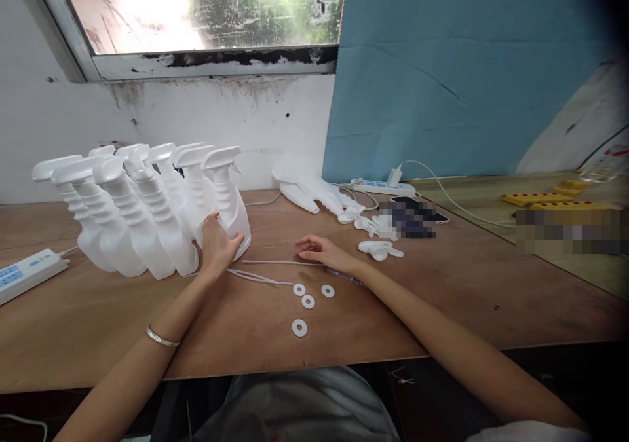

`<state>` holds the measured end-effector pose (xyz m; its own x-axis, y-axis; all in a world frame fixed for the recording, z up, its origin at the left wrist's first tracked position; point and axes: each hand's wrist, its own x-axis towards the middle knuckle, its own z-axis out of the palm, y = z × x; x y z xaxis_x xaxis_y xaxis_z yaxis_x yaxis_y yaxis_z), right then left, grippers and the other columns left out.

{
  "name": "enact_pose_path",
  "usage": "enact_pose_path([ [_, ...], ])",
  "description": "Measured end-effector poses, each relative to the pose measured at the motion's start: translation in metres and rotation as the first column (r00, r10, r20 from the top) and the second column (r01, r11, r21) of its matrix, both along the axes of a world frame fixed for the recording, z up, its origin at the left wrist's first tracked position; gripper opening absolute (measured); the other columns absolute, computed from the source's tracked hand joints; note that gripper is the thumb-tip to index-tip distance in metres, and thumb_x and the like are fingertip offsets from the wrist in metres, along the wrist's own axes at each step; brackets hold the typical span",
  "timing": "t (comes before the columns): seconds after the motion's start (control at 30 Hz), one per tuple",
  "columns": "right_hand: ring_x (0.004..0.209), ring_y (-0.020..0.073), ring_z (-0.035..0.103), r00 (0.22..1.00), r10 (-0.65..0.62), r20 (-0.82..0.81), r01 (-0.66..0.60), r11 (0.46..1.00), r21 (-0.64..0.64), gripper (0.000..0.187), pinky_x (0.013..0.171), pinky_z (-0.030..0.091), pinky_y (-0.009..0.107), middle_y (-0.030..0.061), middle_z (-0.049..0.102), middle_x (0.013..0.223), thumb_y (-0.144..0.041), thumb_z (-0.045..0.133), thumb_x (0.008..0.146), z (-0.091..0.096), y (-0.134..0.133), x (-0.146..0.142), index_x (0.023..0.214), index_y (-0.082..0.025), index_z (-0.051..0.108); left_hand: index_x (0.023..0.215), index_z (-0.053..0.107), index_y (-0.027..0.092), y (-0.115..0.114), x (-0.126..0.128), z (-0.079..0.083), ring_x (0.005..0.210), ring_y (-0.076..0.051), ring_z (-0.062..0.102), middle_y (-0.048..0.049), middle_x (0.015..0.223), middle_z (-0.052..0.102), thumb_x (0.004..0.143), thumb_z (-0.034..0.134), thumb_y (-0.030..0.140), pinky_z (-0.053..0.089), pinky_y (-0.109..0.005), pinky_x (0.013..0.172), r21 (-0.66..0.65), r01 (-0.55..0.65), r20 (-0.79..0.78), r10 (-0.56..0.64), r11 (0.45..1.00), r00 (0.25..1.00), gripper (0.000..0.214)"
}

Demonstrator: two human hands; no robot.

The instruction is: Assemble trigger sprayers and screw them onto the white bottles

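My left hand (pixel 217 245) is wrapped round the lower body of a white spray bottle (pixel 236 213), which stands upright at the right end of a group of white spray bottles (pixel 128 226) with trigger heads. My right hand (pixel 322 252) is over the table with nothing in it, its fingers loosely bent and apart. Thin white tubes (pixel 260 277) lie between my hands, one reaching towards my right fingers. Several flat white washers (pixel 308 302) lie nearer the table's front edge. Beyond my right hand is a loose white trigger head (pixel 379 250).
More white bottles (pixel 309 190) lie on their sides at the back of the brown table (pixel 236 337). A power strip (pixel 32 273) is at the left edge, another power strip (pixel 383 186) by the blue sheet (pixel 442 69). A phone (pixel 422 207) lies at the back right, near a white cable (pixel 457 206).
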<state>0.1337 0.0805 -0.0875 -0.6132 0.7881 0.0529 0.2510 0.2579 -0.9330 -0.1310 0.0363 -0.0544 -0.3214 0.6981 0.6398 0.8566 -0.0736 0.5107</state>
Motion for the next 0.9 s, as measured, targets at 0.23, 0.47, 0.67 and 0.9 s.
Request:
enact_pose_path([
  [0.23, 0.090, 0.0165, 0.057, 1.000, 0.001, 0.004, -0.001, 1.000, 0.015, 0.037, 0.084, 0.044, 0.034, 0.0064, 0.061, 0.096, -0.038, 0.061, 0.073, -0.001, 0.000, 0.001, 0.103, -0.017, 0.053, 0.125, 0.025, 0.008, -0.009, 0.008, 0.004, 0.112, -0.036, 0.030, -0.0193, 0.119, 0.034, 0.061, 0.058, 0.022, 0.026, -0.050, 0.091, 0.106, -0.066, -0.165, 0.083, 0.992, 0.983, 0.073],
  [0.47, 0.087, 0.0156, 0.057, 0.996, 0.082, 0.017, -0.083, 0.996, 0.038, 0.045, 0.082, 0.043, 0.032, 0.0081, 0.062, 0.095, -0.030, 0.070, 0.062, 0.003, -0.001, 0.000, 0.100, -0.014, 0.053, 0.131, 0.022, 0.011, -0.013, 0.013, 0.003, 0.116, -0.035, 0.025, -0.0179, 0.128, 0.026, 0.064, 0.055, 0.019, 0.022, -0.048, 0.093, 0.112, -0.110, -0.220, 0.133, 0.988, 0.966, 0.075],
  [0.67, 0.075, 0.0135, 0.057, 0.991, 0.117, 0.059, -0.122, 0.988, 0.093, 0.040, 0.071, 0.043, 0.028, 0.0054, 0.065, 0.085, -0.028, 0.069, 0.062, 0.005, -0.003, -0.001, 0.097, -0.014, 0.055, 0.131, 0.023, 0.013, -0.013, 0.012, 0.003, 0.118, -0.035, 0.023, -0.0178, 0.130, 0.025, 0.063, 0.056, 0.020, 0.021, -0.048, 0.093, 0.096, -0.086, -0.248, 0.107, 0.992, 0.963, 0.075],
  [0.9, 0.071, 0.0128, 0.057, 0.990, 0.116, 0.083, -0.127, 0.982, 0.141, 0.032, 0.066, 0.042, 0.026, 0.0039, 0.065, 0.080, -0.026, 0.065, 0.065, 0.006, -0.005, -0.001, 0.094, -0.015, 0.056, 0.129, 0.026, 0.011, -0.013, 0.011, 0.002, 0.114, -0.035, 0.028, -0.0190, 0.129, 0.027, 0.065, 0.056, 0.023, 0.025, -0.047, 0.091, 0.082, -0.103, -0.273, 0.122, 0.991, 0.954, 0.072],
])
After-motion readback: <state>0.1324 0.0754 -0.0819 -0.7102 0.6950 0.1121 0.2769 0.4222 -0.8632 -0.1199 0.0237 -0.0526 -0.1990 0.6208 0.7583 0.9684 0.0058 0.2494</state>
